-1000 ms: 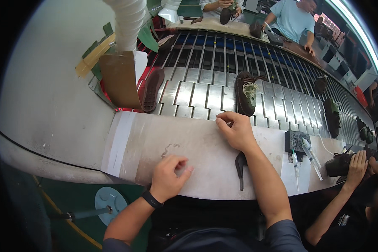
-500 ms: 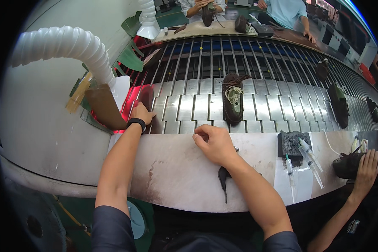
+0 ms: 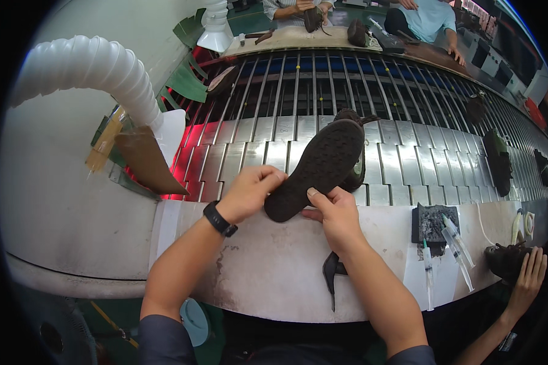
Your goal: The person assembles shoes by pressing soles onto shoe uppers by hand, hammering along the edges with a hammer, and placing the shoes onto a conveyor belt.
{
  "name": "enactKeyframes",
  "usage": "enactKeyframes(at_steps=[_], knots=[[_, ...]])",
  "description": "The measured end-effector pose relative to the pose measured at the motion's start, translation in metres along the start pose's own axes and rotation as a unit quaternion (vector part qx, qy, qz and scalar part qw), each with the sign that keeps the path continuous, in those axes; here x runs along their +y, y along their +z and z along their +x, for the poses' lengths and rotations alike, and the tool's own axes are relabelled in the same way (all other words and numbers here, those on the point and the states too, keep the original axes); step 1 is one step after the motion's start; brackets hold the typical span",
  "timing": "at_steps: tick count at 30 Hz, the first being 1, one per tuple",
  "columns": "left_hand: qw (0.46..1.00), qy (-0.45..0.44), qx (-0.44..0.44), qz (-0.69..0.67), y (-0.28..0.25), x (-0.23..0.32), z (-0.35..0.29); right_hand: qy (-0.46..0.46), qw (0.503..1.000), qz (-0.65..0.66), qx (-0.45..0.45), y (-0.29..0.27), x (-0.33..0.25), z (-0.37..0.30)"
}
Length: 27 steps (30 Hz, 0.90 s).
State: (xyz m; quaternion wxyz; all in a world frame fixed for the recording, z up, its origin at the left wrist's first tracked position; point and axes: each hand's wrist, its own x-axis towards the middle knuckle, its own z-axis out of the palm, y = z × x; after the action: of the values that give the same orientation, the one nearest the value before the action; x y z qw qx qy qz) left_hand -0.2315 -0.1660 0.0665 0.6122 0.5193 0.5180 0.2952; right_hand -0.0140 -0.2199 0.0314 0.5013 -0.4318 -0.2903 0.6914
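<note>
A dark brown shoe sole (image 3: 323,161) is held up over the near edge of the metal slat conveyor, its bumpy tread facing me and its long axis tilted to the upper right. My right hand (image 3: 336,220) grips it by the near end, thumb on the tread and fingers behind. At the sole's left edge, my left hand (image 3: 249,191) is closed with thumb and forefinger pinching the rim. Behind the sole lies a brown lace-up shoe (image 3: 357,173), mostly covered by it. A black pointed tool (image 3: 330,274) rests on the worktop beside my right forearm.
Right of me are a black block (image 3: 429,222) and several syringes (image 3: 429,274). A co-worker's hand (image 3: 530,271) rests on a dark shoe (image 3: 504,260). More shoes sit on the conveyor (image 3: 262,155). At left, a white hose (image 3: 97,67) hangs over the red-lit opening. Two people work across.
My left hand has come back from the red-lit opening at the left with the sole. Both hands now hold it, tread toward me, in front of the lace-up shoe.
</note>
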Motion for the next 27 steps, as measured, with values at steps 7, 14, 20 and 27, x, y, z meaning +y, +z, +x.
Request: enactKeyframes(at_steps=[7,14,20,27], knots=[[0.932,0.051,0.358,0.012,-0.167,-0.039,0.179,0.009,0.999,-0.023,-0.029,0.004,0.011,0.002],[0.876,0.024,0.449,-0.175,-0.271,-0.018,0.288,0.042,0.995,-0.070,-0.051,0.005,0.003,-0.006],[0.844,0.143,0.448,-0.258,-0.270,-0.024,0.320,0.020,0.989,-0.134,-0.054,0.007,0.002,-0.004],[0.840,0.199,0.445,-0.240,-0.210,-0.011,0.259,-0.032,0.979,-0.195,-0.041,0.004,0.023,-0.002]])
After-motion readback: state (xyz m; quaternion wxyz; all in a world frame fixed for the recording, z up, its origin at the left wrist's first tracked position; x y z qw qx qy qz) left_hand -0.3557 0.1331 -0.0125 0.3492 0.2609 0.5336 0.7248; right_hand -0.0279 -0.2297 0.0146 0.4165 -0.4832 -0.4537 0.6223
